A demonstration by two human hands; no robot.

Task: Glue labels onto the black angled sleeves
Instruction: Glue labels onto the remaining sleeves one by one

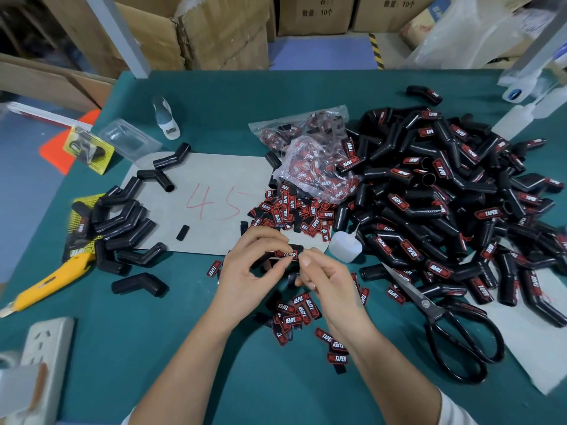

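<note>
Both hands meet low over the green surface (190,317), forearms angled in from the bottom edge. The left hand (248,271) curls its fingers around a black angled sleeve (290,252); the right hand (322,276) pinches that sleeve's near end, its grip closed on the red-and-black label (287,254) there. Behind them, a clear plastic bag (310,167) holds more labels, beside a heap of labelled sleeves (445,191).

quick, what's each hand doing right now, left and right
Left hand: fingers curled round a black sleeve bearing a label.
Right hand: fingers pinch the same sleeve's end.
</note>
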